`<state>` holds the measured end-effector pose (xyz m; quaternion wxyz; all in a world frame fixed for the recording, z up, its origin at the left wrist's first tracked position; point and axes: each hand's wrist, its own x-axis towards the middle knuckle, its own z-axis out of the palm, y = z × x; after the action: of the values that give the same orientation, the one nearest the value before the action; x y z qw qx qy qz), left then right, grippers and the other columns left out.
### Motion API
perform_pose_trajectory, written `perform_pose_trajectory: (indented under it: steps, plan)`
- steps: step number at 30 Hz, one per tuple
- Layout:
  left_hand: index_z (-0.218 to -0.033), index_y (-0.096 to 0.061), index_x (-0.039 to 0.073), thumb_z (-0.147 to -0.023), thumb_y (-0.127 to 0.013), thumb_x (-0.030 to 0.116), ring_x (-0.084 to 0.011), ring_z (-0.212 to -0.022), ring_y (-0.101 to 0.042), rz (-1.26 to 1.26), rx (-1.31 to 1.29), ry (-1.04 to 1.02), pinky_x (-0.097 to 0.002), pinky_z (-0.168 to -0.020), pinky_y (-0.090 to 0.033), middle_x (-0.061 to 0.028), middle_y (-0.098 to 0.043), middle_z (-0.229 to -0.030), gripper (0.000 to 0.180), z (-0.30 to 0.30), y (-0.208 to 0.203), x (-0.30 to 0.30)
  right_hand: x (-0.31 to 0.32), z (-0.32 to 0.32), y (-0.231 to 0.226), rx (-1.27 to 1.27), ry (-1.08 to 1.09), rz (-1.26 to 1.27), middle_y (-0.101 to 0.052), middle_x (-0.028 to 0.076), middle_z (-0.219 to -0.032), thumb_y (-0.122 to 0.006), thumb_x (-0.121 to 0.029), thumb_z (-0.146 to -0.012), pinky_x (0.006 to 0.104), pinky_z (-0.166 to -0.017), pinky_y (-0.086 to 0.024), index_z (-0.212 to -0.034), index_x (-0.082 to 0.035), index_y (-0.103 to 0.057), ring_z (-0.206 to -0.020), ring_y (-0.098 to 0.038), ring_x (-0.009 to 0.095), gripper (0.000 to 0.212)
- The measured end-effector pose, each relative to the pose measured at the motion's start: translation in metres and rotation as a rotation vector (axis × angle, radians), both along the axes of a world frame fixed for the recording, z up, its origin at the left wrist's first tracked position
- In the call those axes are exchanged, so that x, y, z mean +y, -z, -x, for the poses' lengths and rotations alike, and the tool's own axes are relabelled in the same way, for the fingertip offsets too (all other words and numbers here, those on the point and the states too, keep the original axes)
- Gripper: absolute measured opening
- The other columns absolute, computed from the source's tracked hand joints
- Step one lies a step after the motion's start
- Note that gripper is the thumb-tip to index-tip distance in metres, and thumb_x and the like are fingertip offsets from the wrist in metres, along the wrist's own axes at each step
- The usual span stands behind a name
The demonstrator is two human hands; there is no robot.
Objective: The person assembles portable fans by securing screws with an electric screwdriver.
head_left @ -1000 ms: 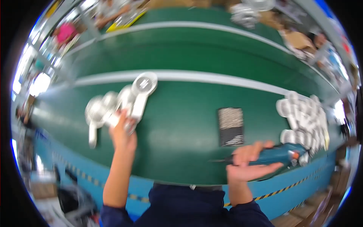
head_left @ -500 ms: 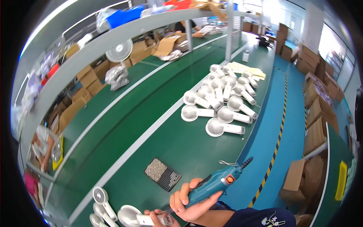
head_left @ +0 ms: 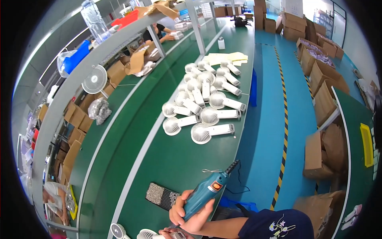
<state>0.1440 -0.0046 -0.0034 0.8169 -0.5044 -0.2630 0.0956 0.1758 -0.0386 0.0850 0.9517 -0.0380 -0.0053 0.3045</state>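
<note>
My right hand [head_left: 190,213] is wrapped around a teal electric screwdriver [head_left: 203,194], which slants with its cord end up and to the right. The lower end of the driver is hidden behind my fingers, over a white handheld fan [head_left: 147,234] at the bottom edge. My left hand [head_left: 173,231], partly cut off by the frame, grips that fan by its handle. Just beyond my hands lies a black tray [head_left: 162,196] with rows of small screws. Another white fan [head_left: 118,230] lies left of the held one.
Many white handheld fans [head_left: 207,101] lie piled farther up the green workbench [head_left: 187,159], near yellow sheets [head_left: 227,58] and a small white bottle [head_left: 221,43]. Cardboard boxes [head_left: 318,155] stand right of the blue aisle. Co-workers sit across the line, left and far.
My view has turned, so the bench and fan pile appear farther left. The held fan sits lower in view, partly cut off. Both hands keep their grip.
</note>
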Motion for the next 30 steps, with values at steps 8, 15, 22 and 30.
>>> perform_pose_trajectory:
  steps: [8, 15, 22, 30]
  plan:
    - [-0.113, -0.045, 0.023, -0.057, -0.035, 0.094, -0.0124, -0.05, -0.035, -0.516, 0.681, -0.458, -0.0219, -0.053, -0.028, 0.0003, -0.043, -0.076, 0.092, -0.009, -0.037, -0.015, 0.001, -0.011, 0.012, -0.043, 0.081, -0.091, -0.045, 0.004, -0.06, -0.03, -0.083, -0.076, 0.0307, -0.038, -0.036, -0.106, -0.013, -0.049, -0.038, -0.039, 0.014, 0.079]
    - [-0.113, -0.048, 0.01, -0.09, -0.048, 0.045, -0.0149, -0.08, -0.052, -1.159, 2.145, -0.521, -0.0231, -0.075, -0.043, -0.0024, -0.052, -0.091, 0.042, 0.063, -0.027, -0.052, -0.007, -0.011, 0.013, -0.024, 0.083, -0.005, -0.044, 0.003, -0.058, -0.031, -0.085, -0.074, 0.0299, -0.038, -0.035, -0.103, -0.014, -0.048, -0.036, -0.037, 0.013, 0.079]
    - [-0.115, -0.049, 0.002, -0.093, -0.054, 0.013, -0.0184, -0.098, -0.051, -0.906, 2.092, -0.441, -0.0307, -0.085, -0.042, -0.0083, -0.052, -0.109, 0.026, 0.073, -0.034, -0.051, -0.005, -0.012, 0.008, -0.038, 0.037, -0.006, -0.044, 0.003, -0.059, -0.032, -0.086, -0.073, 0.03, -0.038, -0.034, -0.102, -0.015, -0.048, -0.036, -0.037, 0.014, 0.078]
    - [-0.119, -0.048, 0.002, -0.094, -0.052, 0.011, -0.0216, -0.098, -0.051, -1.503, 2.44, -0.681, -0.0318, -0.085, -0.043, -0.0088, -0.054, -0.109, 0.027, 0.08, -0.013, -0.048, 0.001, -0.01, 0.012, 0.038, 0.018, -0.022, -0.044, 0.002, -0.059, -0.032, -0.084, -0.074, 0.0297, -0.039, -0.034, -0.102, -0.016, -0.05, -0.038, -0.038, 0.013, 0.076]
